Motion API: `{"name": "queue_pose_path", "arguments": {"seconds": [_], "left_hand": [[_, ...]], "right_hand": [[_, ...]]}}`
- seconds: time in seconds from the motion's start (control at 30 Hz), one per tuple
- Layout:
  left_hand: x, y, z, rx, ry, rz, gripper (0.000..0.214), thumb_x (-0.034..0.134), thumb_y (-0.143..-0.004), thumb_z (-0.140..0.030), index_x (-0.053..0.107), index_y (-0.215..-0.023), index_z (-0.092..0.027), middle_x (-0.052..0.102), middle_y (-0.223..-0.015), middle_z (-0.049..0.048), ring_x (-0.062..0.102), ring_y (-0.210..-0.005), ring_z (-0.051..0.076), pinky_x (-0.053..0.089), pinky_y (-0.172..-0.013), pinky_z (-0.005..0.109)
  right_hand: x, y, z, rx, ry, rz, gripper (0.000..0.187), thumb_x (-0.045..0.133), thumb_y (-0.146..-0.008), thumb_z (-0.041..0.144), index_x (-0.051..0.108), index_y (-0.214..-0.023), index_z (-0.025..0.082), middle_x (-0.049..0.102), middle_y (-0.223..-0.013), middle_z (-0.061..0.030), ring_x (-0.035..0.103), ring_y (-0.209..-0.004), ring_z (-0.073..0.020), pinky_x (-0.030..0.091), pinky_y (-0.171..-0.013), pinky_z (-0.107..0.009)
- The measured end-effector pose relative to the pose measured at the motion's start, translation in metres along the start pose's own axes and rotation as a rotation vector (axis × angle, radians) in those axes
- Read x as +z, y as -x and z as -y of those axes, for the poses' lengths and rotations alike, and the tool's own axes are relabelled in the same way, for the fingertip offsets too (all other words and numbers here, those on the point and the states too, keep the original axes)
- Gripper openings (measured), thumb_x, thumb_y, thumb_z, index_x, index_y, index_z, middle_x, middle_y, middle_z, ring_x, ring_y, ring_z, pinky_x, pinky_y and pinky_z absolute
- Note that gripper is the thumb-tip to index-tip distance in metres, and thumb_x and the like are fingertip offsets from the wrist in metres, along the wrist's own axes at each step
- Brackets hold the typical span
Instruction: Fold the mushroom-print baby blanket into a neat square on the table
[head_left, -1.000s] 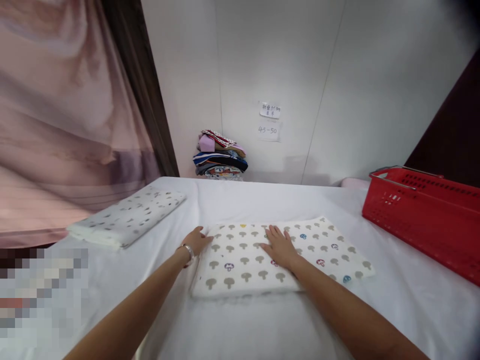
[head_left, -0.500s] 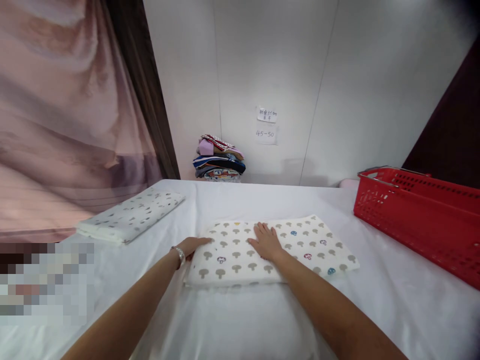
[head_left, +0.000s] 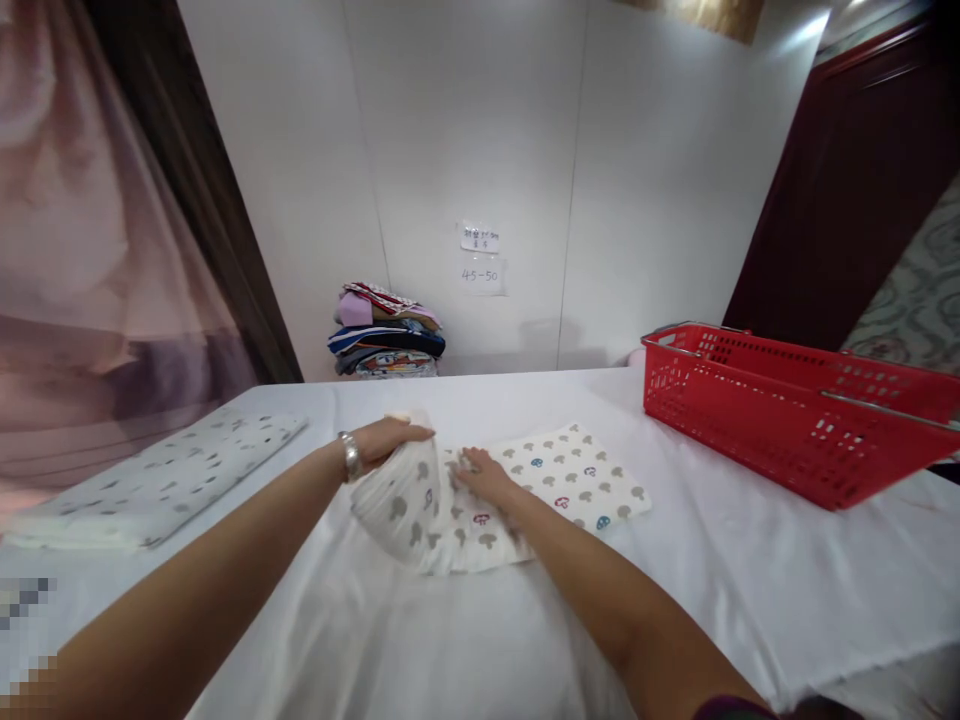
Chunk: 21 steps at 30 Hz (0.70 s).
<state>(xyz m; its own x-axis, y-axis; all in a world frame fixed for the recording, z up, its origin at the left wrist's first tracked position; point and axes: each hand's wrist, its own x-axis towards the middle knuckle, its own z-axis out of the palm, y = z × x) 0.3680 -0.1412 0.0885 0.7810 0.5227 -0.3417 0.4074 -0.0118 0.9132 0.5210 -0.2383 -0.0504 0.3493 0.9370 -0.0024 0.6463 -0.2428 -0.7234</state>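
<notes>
A white cloth printed with grey mushrooms and a few coloured ones (head_left: 574,470) lies folded on the white-covered table (head_left: 525,405). My left hand (head_left: 386,440), with a silvery bracelet at the wrist, grips the cloth's left end and lifts it, so that part bends up and is blurred. My right hand (head_left: 486,474) rests on the middle of the cloth, palm down with its fingers spread. To the left lies a second folded white cloth with small dark marks (head_left: 187,475), apart from both hands.
On the right of the table stands a red plastic basket (head_left: 757,425) with metal handles. A stack of folded fabrics (head_left: 386,335) is by the white wall at the back. Two paper notes (head_left: 481,275) are stuck to that wall. A pink curtain (head_left: 82,300) hangs at the left.
My left hand has raised the cloth's left end, which lay flat before. My right hand has stayed on the cloth. The view has turned to the right, showing more of the basket.
</notes>
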Motion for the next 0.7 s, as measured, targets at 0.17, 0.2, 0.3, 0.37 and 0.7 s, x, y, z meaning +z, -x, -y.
{"name": "queue_pose_path", "arguments": {"seconds": [0.17,0.2,0.3,0.37,0.7], "left_hand": [[0.071,-0.054,-0.049,0.088,-0.347,-0.041,0.036,0.065,-0.059,-0.042,0.062,-0.072,-0.009,0.068,-0.075,0.0139,0.064,-0.068,0.024,0.048,-0.057,0.03],[0.09,-0.066,-0.055,0.123,-0.416,-0.054,0.037,0.064,-0.06,-0.043,0.062,-0.072,-0.008,0.068,-0.076,0.0152,0.063,-0.067,0.024,0.047,-0.056,0.03],[0.15,-0.099,-0.067,0.194,-0.487,-0.039,0.04,0.062,-0.064,-0.046,0.062,-0.074,-0.007,0.067,-0.077,0.0169,0.063,-0.069,0.023,0.044,-0.056,0.028],[0.188,-0.115,-0.066,0.219,-0.497,-0.004,0.043,0.058,-0.068,-0.049,0.062,-0.073,-0.007,0.067,-0.074,0.017,0.063,-0.07,0.022,0.044,-0.058,0.028],[0.18,-0.109,0.009,0.459,-0.559,-0.02,0.032,0.046,-0.08,-0.041,0.061,-0.1,-0.019,0.063,-0.107,0.0038,0.057,-0.097,0.019,0.042,-0.087,0.029]], "right_hand": [[-0.042,0.02,-0.005,-0.06,-0.849,-0.123,0.069,0.01,-0.085,0.065,0.029,-0.135,0.022,0.046,-0.131,-0.0074,0.046,-0.116,-0.0221,0.039,-0.091,-0.038],[-0.054,0.025,-0.009,-0.074,-0.948,-0.138,0.072,0.008,-0.083,0.066,0.032,-0.133,0.021,0.051,-0.125,-0.0087,0.049,-0.112,-0.0238,0.04,-0.089,-0.039],[-0.091,0.041,-0.032,-0.068,-1.076,-0.208,0.08,0.003,-0.08,0.07,0.043,-0.125,0.017,0.059,-0.112,-0.0113,0.052,-0.106,-0.0272,0.041,-0.087,-0.04],[-0.112,0.052,-0.056,-0.016,-1.11,-0.236,0.084,-0.002,-0.078,0.071,0.048,-0.119,0.016,0.06,-0.107,-0.0119,0.053,-0.104,-0.0277,0.041,-0.086,-0.039],[-0.124,0.094,-0.133,0.195,-1.25,-0.087,0.086,-0.001,-0.077,0.071,0.052,-0.111,0.012,0.063,-0.101,-0.0157,0.056,-0.102,-0.0293,0.04,-0.088,-0.043]]}}
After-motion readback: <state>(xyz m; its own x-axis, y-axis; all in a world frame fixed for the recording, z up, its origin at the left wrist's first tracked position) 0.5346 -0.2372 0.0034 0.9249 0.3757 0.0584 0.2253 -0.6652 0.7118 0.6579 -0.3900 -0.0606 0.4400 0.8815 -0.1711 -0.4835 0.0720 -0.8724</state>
